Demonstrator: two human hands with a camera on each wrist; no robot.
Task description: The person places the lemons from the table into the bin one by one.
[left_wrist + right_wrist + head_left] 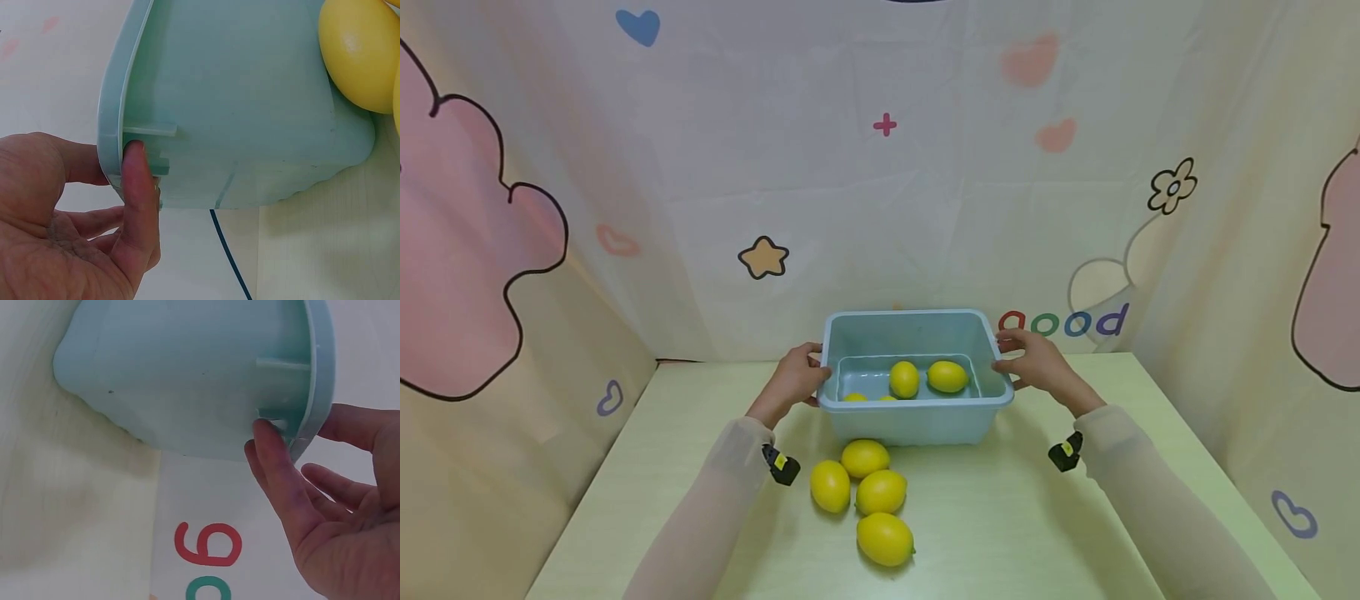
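Observation:
A light blue plastic basin (917,425) is at the back of the table, between both hands. Inside it lie several lemons, one lemon (947,377) at the right and another lemon (905,379) beside it; the front wall partly hides others. My left hand (797,375) grips the left rim, thumb on top and fingers under the lip, as the left wrist view shows. On the opposite side my right hand (1036,362) holds the right rim the same way, its fingers (273,450) beneath the lip. In front of the basin several loose lemons (882,493) sit in a cluster.
The pale table (1000,533) reaches back to a printed curtain (850,200) close behind the basin. More curtain (1255,250) hangs along the right side, and another pink-printed part (467,233) along the left. A nearer lemon (886,539) lies at the front of the cluster.

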